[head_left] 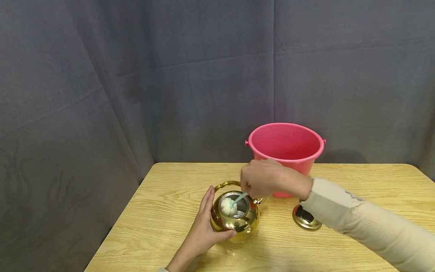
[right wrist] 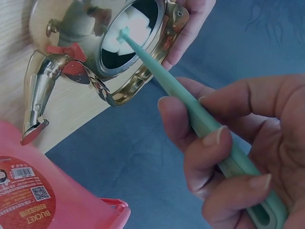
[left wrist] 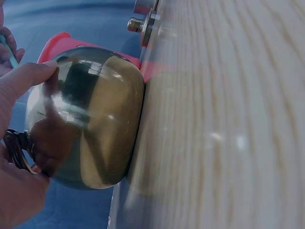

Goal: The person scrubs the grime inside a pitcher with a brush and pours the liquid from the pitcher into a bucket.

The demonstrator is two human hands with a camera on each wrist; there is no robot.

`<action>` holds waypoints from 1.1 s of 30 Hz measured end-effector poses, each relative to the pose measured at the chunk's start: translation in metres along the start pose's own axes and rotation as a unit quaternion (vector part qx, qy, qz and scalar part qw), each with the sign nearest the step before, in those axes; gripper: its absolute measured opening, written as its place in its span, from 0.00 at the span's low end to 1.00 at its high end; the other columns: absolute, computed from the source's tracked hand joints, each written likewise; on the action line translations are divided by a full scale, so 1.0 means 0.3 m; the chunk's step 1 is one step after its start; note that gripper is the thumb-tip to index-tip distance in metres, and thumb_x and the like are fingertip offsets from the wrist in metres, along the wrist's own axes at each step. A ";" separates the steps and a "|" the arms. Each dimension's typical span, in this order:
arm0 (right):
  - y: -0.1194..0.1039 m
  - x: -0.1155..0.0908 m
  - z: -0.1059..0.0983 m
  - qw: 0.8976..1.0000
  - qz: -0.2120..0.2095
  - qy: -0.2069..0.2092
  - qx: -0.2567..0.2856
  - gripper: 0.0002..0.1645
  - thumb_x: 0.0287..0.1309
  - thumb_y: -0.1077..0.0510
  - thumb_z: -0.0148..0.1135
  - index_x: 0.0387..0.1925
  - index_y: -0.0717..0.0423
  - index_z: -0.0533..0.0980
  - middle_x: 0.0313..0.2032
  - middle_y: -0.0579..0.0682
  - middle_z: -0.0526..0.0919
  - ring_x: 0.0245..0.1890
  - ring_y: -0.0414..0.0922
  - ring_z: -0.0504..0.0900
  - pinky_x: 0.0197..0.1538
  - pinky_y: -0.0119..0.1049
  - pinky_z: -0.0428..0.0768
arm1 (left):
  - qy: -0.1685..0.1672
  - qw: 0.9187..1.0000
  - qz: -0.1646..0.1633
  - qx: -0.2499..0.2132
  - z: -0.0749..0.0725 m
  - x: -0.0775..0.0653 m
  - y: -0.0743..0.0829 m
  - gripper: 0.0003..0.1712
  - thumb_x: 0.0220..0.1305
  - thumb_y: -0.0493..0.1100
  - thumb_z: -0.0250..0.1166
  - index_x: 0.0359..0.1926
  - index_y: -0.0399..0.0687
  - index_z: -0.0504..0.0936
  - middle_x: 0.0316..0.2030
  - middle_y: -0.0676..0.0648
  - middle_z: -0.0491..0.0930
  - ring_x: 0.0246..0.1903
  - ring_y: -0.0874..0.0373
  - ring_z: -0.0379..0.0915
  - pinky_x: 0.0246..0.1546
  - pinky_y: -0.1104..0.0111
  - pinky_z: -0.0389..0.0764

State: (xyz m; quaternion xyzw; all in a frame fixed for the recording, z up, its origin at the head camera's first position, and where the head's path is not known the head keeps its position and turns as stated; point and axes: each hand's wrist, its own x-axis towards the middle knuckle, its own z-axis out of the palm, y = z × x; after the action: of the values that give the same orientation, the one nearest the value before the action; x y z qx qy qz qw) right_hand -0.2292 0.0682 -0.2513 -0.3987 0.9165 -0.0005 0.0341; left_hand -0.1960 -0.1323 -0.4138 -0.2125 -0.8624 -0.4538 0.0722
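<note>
**One brush (right wrist: 190,107) in one kettle (head_left: 249,223)**

Two hands at work: the right grip (head_left: 261,176) curls around the brush's green handle, its white head beyond the fingertips inside the kettle's open mouth. The left grip (head_left: 204,230) spreads against the kettle's side. One gold lid (head_left: 307,223) lies to the right; one pink bucket (head_left: 307,166) stands behind on the bench (head_left: 163,196).

Sponge (head_left: 227,207) in kettle (head_left: 250,223) — bucket (head_left: 307,166) behind, lid (head_left: 307,223) right
</note>
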 end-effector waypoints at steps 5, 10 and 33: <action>0.006 -0.003 0.004 1.000 -0.014 0.003 0.009 0.21 0.37 0.68 0.47 0.03 0.44 0.57 0.07 0.36 0.48 0.13 0.35 0.49 0.15 0.28 0.48 | -0.001 1.000 -0.005 0.000 -0.002 -0.001 -0.001 0.68 0.36 0.60 0.72 0.68 0.64 0.32 0.66 0.62 0.31 0.63 0.49 0.38 0.53 0.44 0.55; 0.003 -0.005 0.002 1.000 -0.003 -0.003 0.020 0.20 0.36 0.68 0.47 0.03 0.44 0.58 0.07 0.37 0.49 0.13 0.35 0.49 0.15 0.28 0.48 | 0.002 1.000 -0.011 -0.004 -0.004 0.003 0.000 0.68 0.35 0.59 0.73 0.68 0.66 0.32 0.66 0.63 0.32 0.64 0.49 0.37 0.54 0.44 0.54; 0.077 0.000 0.020 0.993 -0.066 -0.012 0.097 0.14 0.42 0.66 0.58 0.27 0.47 0.85 0.26 0.35 0.79 0.25 0.33 0.73 0.26 0.26 0.73 | 0.009 1.000 0.007 0.002 -0.002 -0.002 -0.007 0.67 0.36 0.61 0.72 0.68 0.64 0.34 0.66 0.61 0.33 0.64 0.49 0.37 0.53 0.43 0.53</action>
State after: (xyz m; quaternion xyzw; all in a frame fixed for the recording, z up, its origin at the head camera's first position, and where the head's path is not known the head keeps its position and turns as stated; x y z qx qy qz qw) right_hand -0.2458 0.0841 -0.2578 -0.4528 0.8835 -0.0867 0.0833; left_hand -0.1963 -0.1341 -0.4153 -0.2138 -0.8611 -0.4536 0.0837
